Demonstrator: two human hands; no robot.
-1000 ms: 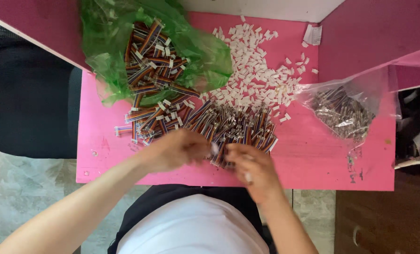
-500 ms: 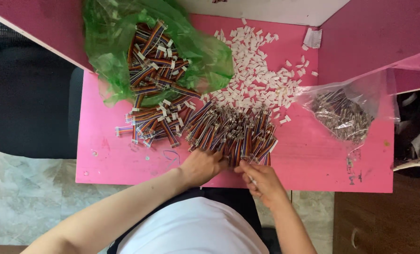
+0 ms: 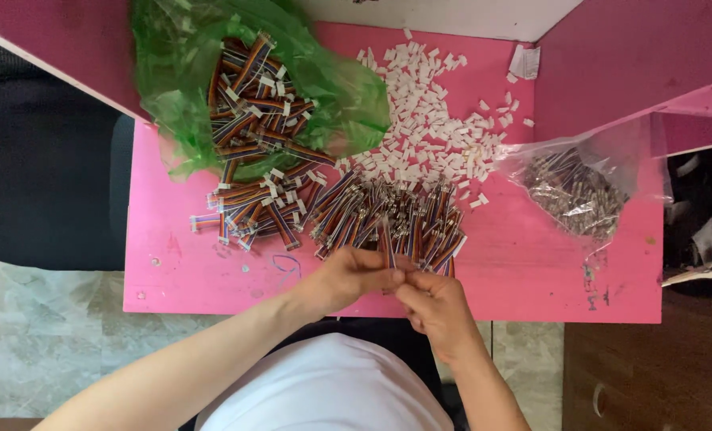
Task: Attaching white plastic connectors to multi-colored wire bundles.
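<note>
Green plastic bag (image 3: 212,104) of multicoloured ribbon cables (image 3: 252,104) back-left on pink table (image 3: 532,271); small white plastic connectors (image 3: 436,136) back-centre; loose striped cable pile (image 3: 388,219) just before them; clear plastic bag (image 3: 579,187) right.

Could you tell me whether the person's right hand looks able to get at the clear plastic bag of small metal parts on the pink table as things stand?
Probably yes: the clear plastic bag of small metal parts lies open on the right hand's own side of the pink table, with bare tabletop between them. The hand's fingers are busy pinching a striped ribbon wire, though.
</note>
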